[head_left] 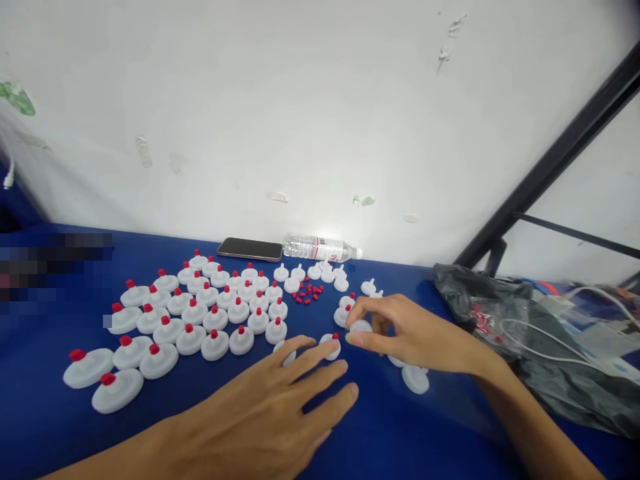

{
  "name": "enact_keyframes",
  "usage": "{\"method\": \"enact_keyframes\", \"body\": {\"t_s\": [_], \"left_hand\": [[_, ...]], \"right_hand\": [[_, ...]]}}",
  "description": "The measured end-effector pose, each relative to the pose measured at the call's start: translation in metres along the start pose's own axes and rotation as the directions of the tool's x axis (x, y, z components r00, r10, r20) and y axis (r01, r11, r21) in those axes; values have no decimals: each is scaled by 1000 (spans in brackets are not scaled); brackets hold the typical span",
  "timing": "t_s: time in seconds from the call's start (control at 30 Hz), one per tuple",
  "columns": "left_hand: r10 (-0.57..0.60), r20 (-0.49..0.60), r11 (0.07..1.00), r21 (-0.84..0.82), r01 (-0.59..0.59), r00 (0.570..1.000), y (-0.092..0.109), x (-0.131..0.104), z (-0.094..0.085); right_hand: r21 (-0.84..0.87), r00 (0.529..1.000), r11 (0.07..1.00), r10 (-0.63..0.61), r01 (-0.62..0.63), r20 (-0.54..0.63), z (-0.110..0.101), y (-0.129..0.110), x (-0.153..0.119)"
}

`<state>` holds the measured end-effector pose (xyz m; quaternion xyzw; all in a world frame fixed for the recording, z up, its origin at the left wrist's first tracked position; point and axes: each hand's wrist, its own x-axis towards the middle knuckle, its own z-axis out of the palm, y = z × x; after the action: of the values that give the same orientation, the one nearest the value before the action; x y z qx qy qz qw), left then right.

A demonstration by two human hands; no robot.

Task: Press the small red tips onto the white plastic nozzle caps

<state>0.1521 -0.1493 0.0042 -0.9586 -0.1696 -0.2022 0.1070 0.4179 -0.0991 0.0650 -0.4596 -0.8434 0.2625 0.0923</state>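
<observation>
The right hand (400,333) pinches a white disc cap (360,327) in its fingers just right of the red-plugged cap rows (200,313), while the left hand (270,413) rests flat, fingers released, touching a plugged cap (331,345); the held cap seems to need a plug from the loose red plugs (307,293) behind.

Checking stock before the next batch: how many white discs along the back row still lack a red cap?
6 uncapped white plastic discs sit in the back row beside the clear plastic bottle; more lie near the right hand, some possibly hidden.

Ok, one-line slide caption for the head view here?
Right hand pinches a white disc beside the left hand, with rows of red-capped discs on a blue table.
</observation>
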Motion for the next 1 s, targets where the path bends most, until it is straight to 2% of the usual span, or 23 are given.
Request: {"method": "enact_keyframes", "body": {"t_s": [0.1,0.17,0.23,0.37,0.57,0.63,0.83,0.93,1.0], "left_hand": [[19,114,1000,-11,-17,993,-1,2,-2],[-20,151,1000,-18,23,988,-3,1,-1],[-58,163,998,-18,62,985,-3,-1,1],[-101,112,995,-1,101,989,-1,-5,8],[-122,29,992,46,121,992,0,-6,14],[-132,24,990,53,130,991,0,-5,15],[-121,22,990,69,119,992,2,-5,16],[-124,26,990,65,122,992,2,-5,15],[-120,22,991,68,118,993,1,-4,15]], "right_hand": [[-73,998,996,-42,45,45,3,-1,1],[-94,995,992,-81,85,52,3,-2,2],[-73,996,995,-69,74,64,2,-2,1],[24,994,1000,-12,9,104,-3,2,-4],[107,946,994,-32,-3,323,-5,8,-12],[95,948,995,-54,25,314,-5,10,-13],[48,978,992,-127,121,165,-2,14,-5],[120,973,981,-172,155,151,2,11,2],[198,974,971,-167,134,156,3,10,6]]}}
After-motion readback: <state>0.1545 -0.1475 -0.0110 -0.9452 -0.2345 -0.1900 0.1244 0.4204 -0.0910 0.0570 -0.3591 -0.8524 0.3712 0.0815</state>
